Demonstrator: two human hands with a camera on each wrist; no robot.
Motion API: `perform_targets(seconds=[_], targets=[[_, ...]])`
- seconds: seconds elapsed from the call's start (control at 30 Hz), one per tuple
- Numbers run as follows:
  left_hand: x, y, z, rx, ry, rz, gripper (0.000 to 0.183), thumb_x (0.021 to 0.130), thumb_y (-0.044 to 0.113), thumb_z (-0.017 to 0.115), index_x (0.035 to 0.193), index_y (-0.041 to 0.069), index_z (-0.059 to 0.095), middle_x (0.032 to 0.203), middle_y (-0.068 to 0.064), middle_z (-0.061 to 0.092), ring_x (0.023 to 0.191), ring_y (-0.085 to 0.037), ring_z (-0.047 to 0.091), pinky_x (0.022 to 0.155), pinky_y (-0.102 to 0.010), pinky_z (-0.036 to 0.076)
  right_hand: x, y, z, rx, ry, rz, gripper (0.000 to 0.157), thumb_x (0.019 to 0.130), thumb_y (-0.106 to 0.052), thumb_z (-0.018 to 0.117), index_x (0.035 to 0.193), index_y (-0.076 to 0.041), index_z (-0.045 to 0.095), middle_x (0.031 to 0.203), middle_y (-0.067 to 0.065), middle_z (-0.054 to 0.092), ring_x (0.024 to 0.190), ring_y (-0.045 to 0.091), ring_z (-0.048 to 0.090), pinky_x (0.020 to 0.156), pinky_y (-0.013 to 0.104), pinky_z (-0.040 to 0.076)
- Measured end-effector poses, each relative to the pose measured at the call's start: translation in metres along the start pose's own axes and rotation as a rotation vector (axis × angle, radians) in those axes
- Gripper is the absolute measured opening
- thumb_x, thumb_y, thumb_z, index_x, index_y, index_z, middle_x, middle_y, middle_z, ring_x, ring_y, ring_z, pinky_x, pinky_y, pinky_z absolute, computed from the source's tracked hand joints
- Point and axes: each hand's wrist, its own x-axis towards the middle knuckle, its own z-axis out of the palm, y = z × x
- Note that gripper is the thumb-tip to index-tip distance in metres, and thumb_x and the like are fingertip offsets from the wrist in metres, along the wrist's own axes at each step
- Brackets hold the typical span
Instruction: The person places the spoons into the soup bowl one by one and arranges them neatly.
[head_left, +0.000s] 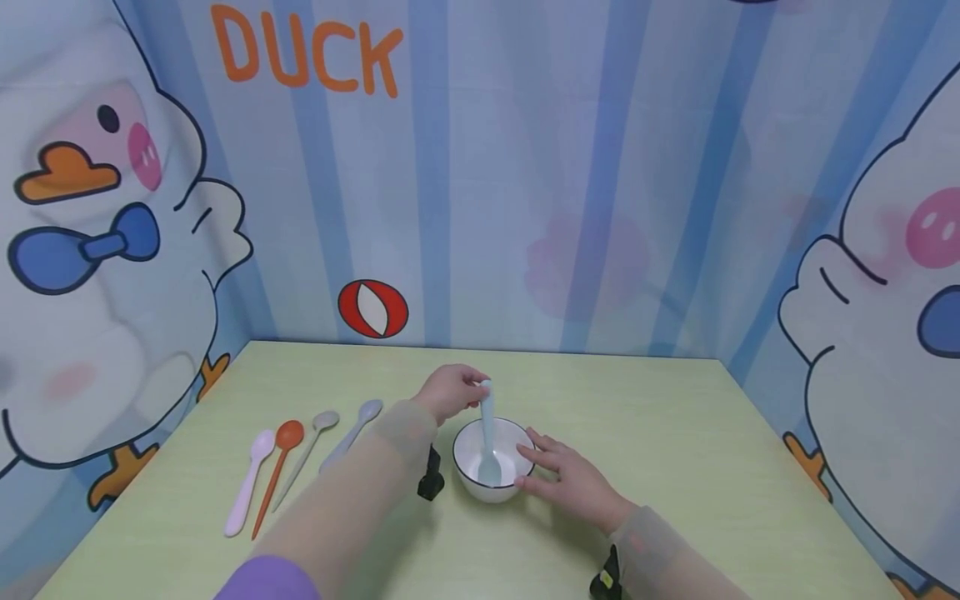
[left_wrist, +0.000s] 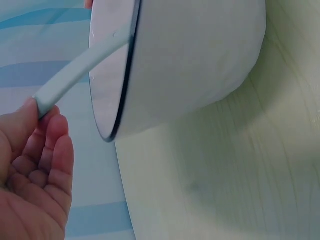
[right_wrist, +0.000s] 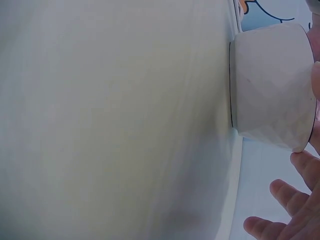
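A white bowl (head_left: 486, 493) with a dark rim stands upright on the table, its outer wall also large in the left wrist view. Inside it leans a pale blue spoon (head_left: 487, 421), its scoop down in the bowl. My left hand (head_left: 450, 392), behind the bowl's far left side, pinches the handle's top end between thumb and fingers. From the right, my right hand (head_left: 572, 485) touches the rim with thumb and fingertips, its fingers spread and fairly straight. In the right wrist view several fingers (right_wrist: 289, 197) extend past the bowl's wall.
Left of the bowl lie several spoons: a lilac spoon (head_left: 246, 487), an orange spoon (head_left: 277, 467), a grey spoon (head_left: 309, 450) and a blue-grey spoon (head_left: 360, 423), partly hidden by the left forearm. A striped duck-print curtain (head_left: 480, 183) rises behind the pale green table (head_left: 660, 417).
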Motion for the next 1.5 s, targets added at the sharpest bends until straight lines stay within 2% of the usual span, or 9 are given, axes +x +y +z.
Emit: perform_targets(seconds=[0.33, 0.77, 1.0, 1.27, 1.5], targets=[[0.003, 0.001, 0.007, 0.015, -0.011, -0.001, 0.036, 0.093, 0.02, 0.064, 0.129, 0.012, 0.062, 0.103, -0.005, 0.065, 0.093, -0.022, 0.061, 0.092, -0.044, 0.049, 0.001, 0.0, 0.0, 0.02, -0.018, 0.035, 0.065, 0.085, -0.054, 0.065, 0.139, -0.02, 0.053, 0.154, 0.002, 0.033, 0.14, 0.033, 0.028, 0.108, 0.057, 0.026], [0.009, -0.006, 0.01, 0.027, -0.001, -0.073, 0.032, 0.093, 0.021, 0.064, 0.124, 0.015, 0.064, 0.108, -0.005, 0.065, 0.095, -0.023, 0.06, 0.093, -0.046, 0.047, 0.0, -0.001, 0.0, 0.019, -0.006, 0.015, 0.063, 0.086, -0.049, 0.066, 0.139, -0.016, 0.053, 0.154, 0.005, 0.033, 0.14, 0.035, 0.028, 0.108, 0.057, 0.026], [0.004, -0.018, 0.001, -0.029, 0.015, -0.061, 0.036, 0.094, 0.024, 0.063, 0.128, 0.011, 0.06, 0.113, -0.005, 0.065, 0.095, -0.021, 0.061, 0.091, -0.043, 0.048, -0.001, -0.003, 0.0, 0.0, 0.008, -0.005, 0.064, 0.087, -0.048, 0.065, 0.139, -0.013, 0.053, 0.153, 0.007, 0.034, 0.139, 0.036, 0.03, 0.106, 0.057, 0.029], [-0.011, -0.034, -0.012, -0.062, 0.048, -0.104, 0.038, 0.094, 0.028, 0.063, 0.128, 0.013, 0.059, 0.115, -0.006, 0.063, 0.095, -0.021, 0.06, 0.093, -0.042, 0.047, 0.0, -0.005, 0.001, 0.003, 0.009, 0.004, 0.064, 0.087, -0.048, 0.066, 0.139, -0.013, 0.052, 0.153, 0.006, 0.033, 0.139, 0.036, 0.03, 0.107, 0.057, 0.028], [-0.025, -0.049, -0.024, -0.091, 0.05, -0.095, 0.043, 0.094, 0.033, 0.063, 0.132, 0.014, 0.057, 0.118, -0.006, 0.062, 0.096, -0.022, 0.059, 0.094, -0.044, 0.046, -0.001, -0.005, 0.0, 0.007, 0.013, -0.001, 0.066, 0.086, -0.05, 0.066, 0.138, -0.012, 0.053, 0.153, 0.006, 0.034, 0.139, 0.036, 0.03, 0.107, 0.057, 0.028]])
